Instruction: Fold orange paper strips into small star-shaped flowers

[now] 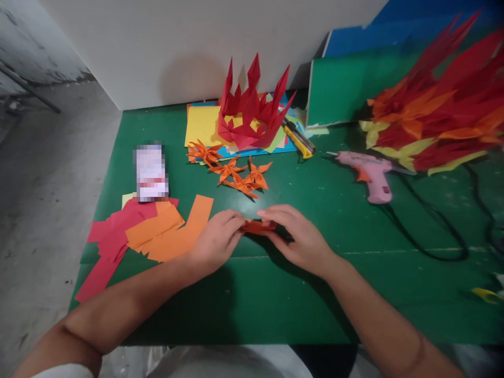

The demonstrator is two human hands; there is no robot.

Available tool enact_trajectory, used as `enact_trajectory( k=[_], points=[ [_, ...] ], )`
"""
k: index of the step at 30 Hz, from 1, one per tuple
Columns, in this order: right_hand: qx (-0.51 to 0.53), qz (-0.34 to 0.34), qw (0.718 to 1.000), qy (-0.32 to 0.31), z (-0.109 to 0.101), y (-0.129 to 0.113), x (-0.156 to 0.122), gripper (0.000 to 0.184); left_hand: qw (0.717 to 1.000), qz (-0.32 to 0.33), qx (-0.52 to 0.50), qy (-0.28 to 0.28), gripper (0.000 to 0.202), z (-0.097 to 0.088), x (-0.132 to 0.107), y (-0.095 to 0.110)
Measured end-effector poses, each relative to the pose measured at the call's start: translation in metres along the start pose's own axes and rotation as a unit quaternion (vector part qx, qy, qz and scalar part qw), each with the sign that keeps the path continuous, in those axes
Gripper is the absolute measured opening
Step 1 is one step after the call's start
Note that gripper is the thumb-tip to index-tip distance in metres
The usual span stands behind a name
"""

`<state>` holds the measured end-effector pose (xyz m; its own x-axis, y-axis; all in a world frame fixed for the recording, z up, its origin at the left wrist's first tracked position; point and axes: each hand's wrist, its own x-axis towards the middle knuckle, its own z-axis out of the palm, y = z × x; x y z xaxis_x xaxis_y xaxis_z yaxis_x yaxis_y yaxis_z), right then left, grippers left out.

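Holding the orange paper (256,227) steady over the desk (338,205) seemed key: left hand (218,235) fingers clamped on one end, right hand (300,237) fingers around the other (no telling if those actually gripped).

One folded orange paper piece (256,227), at least four star-shaped orange paper flowers (244,184), one spiky red paper crown (249,113), one pink glue gun (372,168) and one yellow-handled knife (300,140) are counted.
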<state>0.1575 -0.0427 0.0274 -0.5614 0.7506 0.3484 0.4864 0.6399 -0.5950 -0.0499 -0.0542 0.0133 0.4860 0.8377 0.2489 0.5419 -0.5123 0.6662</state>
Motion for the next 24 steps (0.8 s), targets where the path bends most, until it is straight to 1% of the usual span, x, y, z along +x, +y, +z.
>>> enact_trajectory(
  k=[2, 3, 5, 6, 11, 16, 18, 21, 24],
  points=[
    [-0.018, -0.011, 1.0, 0.017, -0.002, 0.001, 0.0, 0.036, 1.0, 0.022, 0.005, 0.016, 0.017, -0.002, 0.001, -0.001],
    [-0.028, -0.018, 0.999, 0.018, -0.003, 0.001, 0.0, 0.03, 0.999, 0.03, 0.009, 0.022, 0.018, -0.003, 0.001, -0.001],
    [-0.045, -0.035, 0.998, 0.007, -0.005, 0.003, 0.001, 0.018, 0.998, 0.043, 0.026, 0.029, 0.019, -0.005, 0.0, -0.002],
    [-0.05, -0.042, 0.998, -0.001, -0.005, 0.004, 0.001, 0.015, 0.998, 0.05, 0.036, 0.029, 0.019, -0.005, 0.0, -0.003],
    [-0.042, -0.054, 0.996, -0.055, -0.007, 0.011, 0.001, 0.017, 0.995, 0.063, 0.072, 0.022, 0.018, -0.003, -0.001, -0.004],
    [-0.016, -0.039, 0.993, -0.109, -0.011, 0.011, 0.001, 0.017, 0.991, 0.094, 0.097, 0.018, 0.015, -0.002, -0.002, -0.001],
    [-0.007, -0.031, 0.992, -0.122, -0.013, 0.01, 0.002, 0.017, 0.988, 0.104, 0.118, 0.003, 0.017, -0.002, -0.003, 0.0],
    [0.003, -0.021, 0.99, -0.136, -0.017, 0.009, 0.003, 0.018, 0.985, 0.1, 0.14, -0.022, 0.022, -0.001, -0.004, 0.0],
    [0.005, -0.015, 0.99, -0.137, -0.019, 0.009, 0.002, 0.018, 0.983, 0.103, 0.149, -0.03, 0.021, -0.002, -0.005, 0.0]
  ],
)
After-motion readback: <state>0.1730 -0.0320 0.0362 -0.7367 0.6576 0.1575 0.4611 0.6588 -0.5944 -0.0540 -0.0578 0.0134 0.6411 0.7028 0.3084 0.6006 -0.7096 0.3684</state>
